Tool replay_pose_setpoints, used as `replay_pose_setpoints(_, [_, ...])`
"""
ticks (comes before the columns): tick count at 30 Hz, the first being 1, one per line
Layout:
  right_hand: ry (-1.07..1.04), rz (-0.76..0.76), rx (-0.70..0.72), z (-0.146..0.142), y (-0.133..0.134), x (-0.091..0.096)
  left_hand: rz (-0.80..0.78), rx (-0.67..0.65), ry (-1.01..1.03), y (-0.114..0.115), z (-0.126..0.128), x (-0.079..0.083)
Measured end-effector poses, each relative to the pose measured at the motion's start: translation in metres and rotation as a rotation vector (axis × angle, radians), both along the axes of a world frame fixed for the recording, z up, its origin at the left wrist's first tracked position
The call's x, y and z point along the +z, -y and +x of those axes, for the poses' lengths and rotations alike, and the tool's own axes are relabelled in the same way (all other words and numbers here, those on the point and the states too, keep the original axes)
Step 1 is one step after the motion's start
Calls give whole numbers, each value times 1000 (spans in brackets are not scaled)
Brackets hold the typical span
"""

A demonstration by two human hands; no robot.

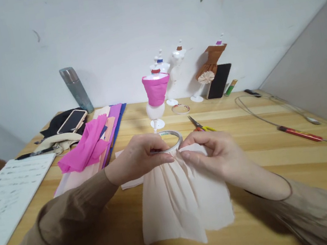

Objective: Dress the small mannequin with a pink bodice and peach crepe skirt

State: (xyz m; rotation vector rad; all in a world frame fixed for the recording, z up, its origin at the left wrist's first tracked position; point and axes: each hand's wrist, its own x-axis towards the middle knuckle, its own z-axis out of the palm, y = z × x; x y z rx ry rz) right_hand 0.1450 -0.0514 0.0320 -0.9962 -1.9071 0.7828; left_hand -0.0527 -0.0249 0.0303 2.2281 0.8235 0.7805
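A piece of cream crepe paper (177, 204) hangs in gathered folds below my hands, like a small skirt. Its top edge meets a roll of tape (180, 140), which stands tilted between the hands. My left hand (139, 155) is closed, thumb on the pleated top edge and fingers by the roll. Thumb and forefinger of my right hand (215, 153) pinch the same edge just right of the roll. Fingertips partly hide the strip where paper and tape meet. Behind them stands a mini mannequin (156, 111) wrapped in a pink top (157, 90).
Scissors (200, 125) lie beyond my right hand. More mannequins (177, 57) and a leaning black phone (219, 81) line the wall. At left are pink crepe paper (87, 145), another phone (72, 121), a bottle (76, 91) and a notebook (11, 185). A red-handled corded tool (300, 133) lies right.
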Motion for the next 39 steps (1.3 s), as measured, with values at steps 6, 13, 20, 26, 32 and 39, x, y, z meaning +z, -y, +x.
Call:
replay_pose_setpoints(6, [1, -53, -85, 1, -2, -3, 8, 12, 16, 1, 0, 0])
replay_pose_setpoints(13, [-9, -107, -92, 1, -3, -5, 44, -8, 40, 5, 1, 3])
replay_pose_setpoints(20, [-57, -197, -98, 0, -4, -5, 162, -34, -18, 6, 2, 4])
replay_pose_setpoints(26, [-176, -357, -47, 3, -10, -11, 379, -91, -136, 8, 0, 7])
replay_pose_setpoints(32, [-280, -496, 19, 8, -13, -11, 25, -29, 3, -2, -3, 4])
replay_pose_setpoints(39, [-416, -791, 304, 17, -21, -12, -367, 116, 124, -19, -12, -1])
